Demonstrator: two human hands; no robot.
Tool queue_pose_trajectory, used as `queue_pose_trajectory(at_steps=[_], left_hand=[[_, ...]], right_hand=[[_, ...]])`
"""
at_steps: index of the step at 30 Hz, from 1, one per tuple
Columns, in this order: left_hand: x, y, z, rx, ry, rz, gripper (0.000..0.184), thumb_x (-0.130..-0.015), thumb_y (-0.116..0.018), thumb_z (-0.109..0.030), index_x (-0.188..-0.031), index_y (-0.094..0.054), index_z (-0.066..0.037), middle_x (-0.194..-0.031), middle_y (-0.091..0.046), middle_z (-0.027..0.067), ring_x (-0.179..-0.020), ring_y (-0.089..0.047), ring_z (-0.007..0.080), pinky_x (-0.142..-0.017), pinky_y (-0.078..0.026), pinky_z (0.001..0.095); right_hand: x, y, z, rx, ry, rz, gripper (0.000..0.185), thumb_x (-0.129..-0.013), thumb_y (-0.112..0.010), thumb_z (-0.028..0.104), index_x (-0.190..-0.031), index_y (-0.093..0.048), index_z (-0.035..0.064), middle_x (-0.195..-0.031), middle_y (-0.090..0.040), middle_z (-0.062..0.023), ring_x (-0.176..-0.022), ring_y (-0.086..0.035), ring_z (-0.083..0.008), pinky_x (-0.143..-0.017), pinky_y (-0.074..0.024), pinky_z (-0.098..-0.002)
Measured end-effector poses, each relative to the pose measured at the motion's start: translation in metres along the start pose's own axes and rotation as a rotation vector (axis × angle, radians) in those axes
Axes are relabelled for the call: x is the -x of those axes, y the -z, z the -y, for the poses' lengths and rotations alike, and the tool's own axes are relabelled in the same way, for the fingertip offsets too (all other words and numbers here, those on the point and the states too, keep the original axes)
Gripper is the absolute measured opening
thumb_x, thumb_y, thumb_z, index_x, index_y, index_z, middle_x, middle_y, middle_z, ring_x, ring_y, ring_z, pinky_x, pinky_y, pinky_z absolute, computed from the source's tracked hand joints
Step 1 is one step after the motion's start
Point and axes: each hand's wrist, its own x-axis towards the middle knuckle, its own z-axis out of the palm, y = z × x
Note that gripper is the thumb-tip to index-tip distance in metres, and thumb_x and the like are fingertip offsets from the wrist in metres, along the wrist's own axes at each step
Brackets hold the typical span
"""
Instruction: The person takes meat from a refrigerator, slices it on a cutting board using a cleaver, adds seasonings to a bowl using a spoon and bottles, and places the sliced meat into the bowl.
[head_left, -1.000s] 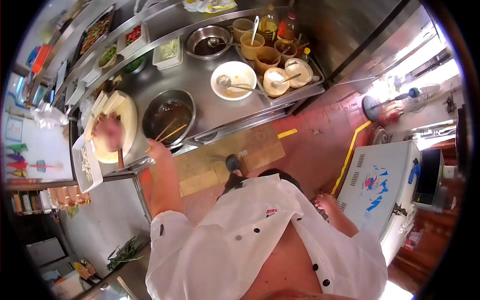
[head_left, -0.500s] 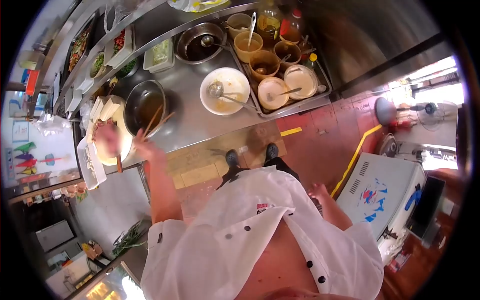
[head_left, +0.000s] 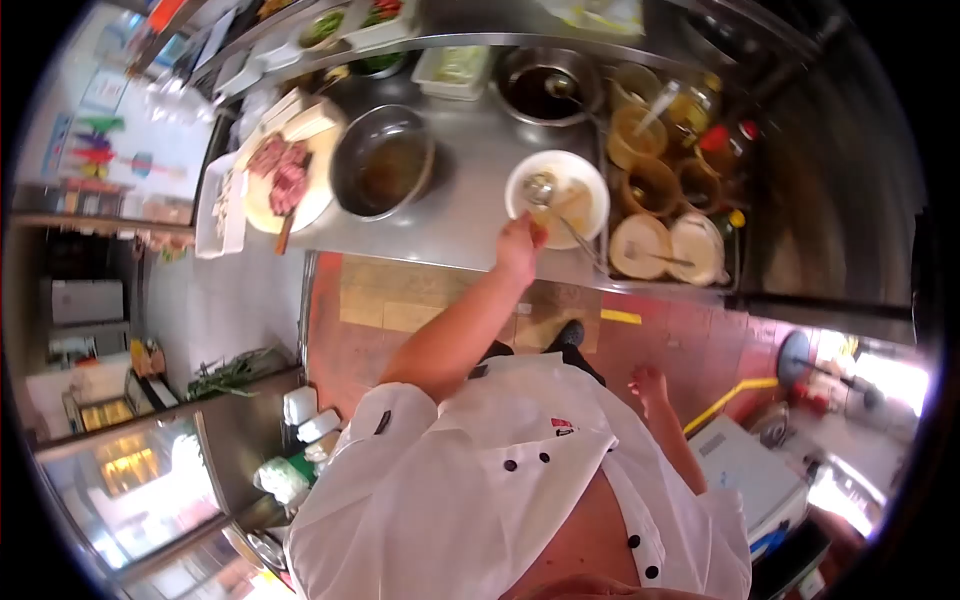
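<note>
My left hand (head_left: 518,245) is closed at the near rim of a white bowl (head_left: 590,238) on the steel counter. The fingers seem to grip the rim, though their tips are partly hidden. In the bowl rests a metal ladle (head_left: 540,188), its handle leaning over the right rim, with yellowish residue around it. My right hand (head_left: 648,386) hangs at my side over the floor, its fingers apart and holding nothing. Left of the bowl stands a dark metal basin (head_left: 350,190) with brown liquid. Further left, raw meat (head_left: 289,185) and a knife handle (head_left: 284,234) lie on a round cutting board (head_left: 260,212).
A tray (head_left: 725,292) at the right of the counter carries tubs, bottles and two pale-topped containers (head_left: 640,246). Behind stands a basin of dark sauce (head_left: 518,100) beside a white tub (head_left: 450,72). A long white container (head_left: 220,225) sits by the board. Shelves run overhead.
My left hand has moved right, from the dark basin to the white bowl. The chopsticks it held are no longer visible. My view has turned left; my right hand stays low.
</note>
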Motion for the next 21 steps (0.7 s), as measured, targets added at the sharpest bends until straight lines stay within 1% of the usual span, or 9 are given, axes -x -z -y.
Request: queue_pose_trajectory(at_steps=[2, 4, 6, 7, 9, 11, 15, 17, 21], left_hand=[[0.021, 0.049, -0.018, -0.223, 0.029, 0.140, 0.030, -0.102, -0.063, -0.028, -0.115, -0.062, -0.001, -0.094, -0.064, 0.0069, -0.081, -0.064, 0.0180, -0.077, -0.056, 0.0311], [0.061, 0.084, -0.054, -0.405, -0.012, 0.013, 0.034, -0.102, -0.065, -0.029, -0.121, -0.061, -0.001, -0.097, -0.065, 0.0065, -0.088, -0.066, 0.0175, -0.077, -0.055, 0.0314], [0.069, 0.160, -0.082, -0.490, -0.025, 0.048, 0.033, -0.102, -0.066, -0.028, -0.122, -0.061, -0.002, -0.098, -0.066, 0.0066, -0.090, -0.066, 0.0169, -0.077, -0.054, 0.0317], [0.069, 0.204, -0.098, -0.589, -0.028, 0.087, 0.032, -0.102, -0.066, -0.028, -0.122, -0.062, -0.003, -0.099, -0.066, 0.0067, -0.092, -0.066, 0.0163, -0.078, -0.054, 0.0320], [0.065, 0.292, -0.130, -0.628, -0.102, 0.099, 0.034, -0.101, -0.068, -0.030, -0.123, -0.063, -0.005, -0.099, -0.066, 0.0056, -0.092, -0.066, 0.0153, -0.078, -0.054, 0.0320], [0.064, 0.390, -0.161, -0.731, -0.241, 0.051, 0.035, -0.101, -0.067, -0.032, -0.124, -0.063, -0.005, -0.101, -0.068, 0.0055, -0.090, -0.066, 0.0162, -0.079, -0.054, 0.0317], [0.078, 0.541, -0.224, -0.884, -0.224, -0.241, 0.033, -0.100, -0.067, -0.032, -0.114, -0.068, -0.002, -0.098, -0.074, 0.0096, -0.091, -0.070, 0.0197, -0.083, -0.056, 0.0338], [0.091, 0.579, -0.267, -0.995, -0.228, -0.269, 0.032, -0.100, -0.067, -0.031, -0.114, -0.069, -0.002, -0.100, -0.074, 0.0117, -0.094, -0.071, 0.0219, -0.085, -0.056, 0.0350], [0.083, 0.632, -0.319, -1.121, -0.281, -0.343, 0.033, -0.099, -0.068, -0.030, -0.116, -0.068, -0.001, -0.104, -0.075, 0.0152, -0.098, -0.073, 0.0279, -0.088, -0.057, 0.0389]], right_hand=[[0.025, -0.049, 0.038, 0.062, 0.053, 0.059, 0.022, -0.108, -0.050, 0.019, -0.101, -0.066, 0.0057, -0.077, -0.061, -0.0025, -0.064, -0.059, -0.0101, -0.055, -0.0466, -0.0245], [0.034, -0.100, 0.059, 0.111, 0.099, 0.102, 0.022, -0.108, -0.051, 0.018, -0.102, -0.067, 0.0056, -0.077, -0.062, -0.0027, -0.066, -0.059, -0.0104, -0.056, -0.0475, -0.0254], [0.028, -0.160, 0.085, 0.070, 0.220, 0.421, 0.024, -0.107, -0.053, 0.023, -0.104, -0.068, 0.0035, -0.080, -0.064, -0.0029, -0.070, -0.060, -0.0114, -0.061, -0.0494, -0.0270], [0.033, -0.199, 0.105, 0.084, 0.228, 0.426, 0.024, -0.107, -0.053, 0.023, -0.104, -0.068, 0.0035, -0.080, -0.064, -0.0029, -0.070, -0.060, -0.0114, -0.061, -0.0494, -0.0270], [0.059, -0.290, 0.149, 0.384, 0.400, 0.467, 0.028, -0.106, -0.055, 0.026, -0.100, -0.068, 0.0022, -0.080, -0.064, -0.0027, -0.070, -0.059, -0.0117, -0.060, -0.0473, -0.0282], [0.083, -0.383, 0.190, 0.332, 0.418, 0.701, 0.028, -0.104, -0.061, 0.032, -0.099, -0.069, 0.0049, -0.087, -0.068, -0.0015, -0.076, -0.062, -0.0115, -0.069, -0.0514, -0.0257], [0.098, -0.573, 0.216, 0.371, 0.344, 0.910, 0.047, -0.102, -0.057, 0.049, -0.109, -0.065, 0.0040, -0.088, -0.062, -0.0029, -0.079, -0.058, -0.0126, -0.072, -0.0487, -0.0291], [0.141, -0.653, 0.250, 0.380, 0.379, 0.871, 0.051, -0.102, -0.057, 0.055, -0.107, -0.063, 0.0044, -0.092, -0.058, -0.0030, -0.084, -0.055, -0.0131, -0.075, -0.0485, -0.0313], [0.127, -0.796, 0.263, 0.400, 0.201, 0.804, 0.063, -0.094, -0.064, 0.064, -0.114, -0.063, 0.0044, -0.108, -0.063, -0.0065, -0.099, -0.059, -0.0172, -0.092, -0.0495, -0.0335]])
